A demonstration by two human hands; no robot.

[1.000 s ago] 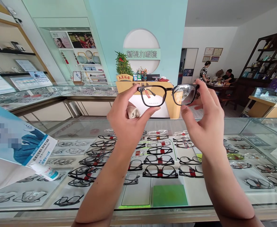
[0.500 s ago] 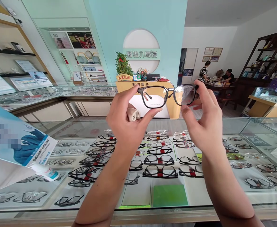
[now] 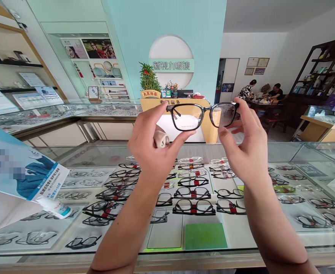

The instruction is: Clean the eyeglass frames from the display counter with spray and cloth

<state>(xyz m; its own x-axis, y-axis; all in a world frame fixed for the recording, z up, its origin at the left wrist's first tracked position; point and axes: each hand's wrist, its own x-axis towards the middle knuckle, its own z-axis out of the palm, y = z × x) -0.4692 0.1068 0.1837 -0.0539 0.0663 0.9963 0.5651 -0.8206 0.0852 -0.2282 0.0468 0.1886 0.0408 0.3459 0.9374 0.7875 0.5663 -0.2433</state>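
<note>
A pair of black-framed eyeglasses (image 3: pixel 206 109) is held up level above the glass display case, lenses facing me. My left hand (image 3: pixel 153 140) pinches the left end of the frame between thumb and fingers. A rolled beige cloth (image 3: pixel 161 139) is tucked in that same palm. At the other end, my right hand (image 3: pixel 246 140) grips the right rim, thumb below and fingers above. Small printing shows on the left lens. The temples are mostly hidden behind the lenses and fingers.
Rows of eyeglasses (image 3: pixel 191 193) lie inside the glass display case (image 3: pixel 121 254), with a green panel (image 3: pixel 205 236). On the left are a white bottle (image 3: pixel 54 207) and a blue-and-white printed stand (image 3: pixel 21 171). A service counter (image 3: pixel 210 125) stands beyond; two people are at a table far right.
The eyeglasses have turned slightly in my hands, and their right lens looks clearer against the background. Both hands keep their grip. In the background, one person leans further over the table.
</note>
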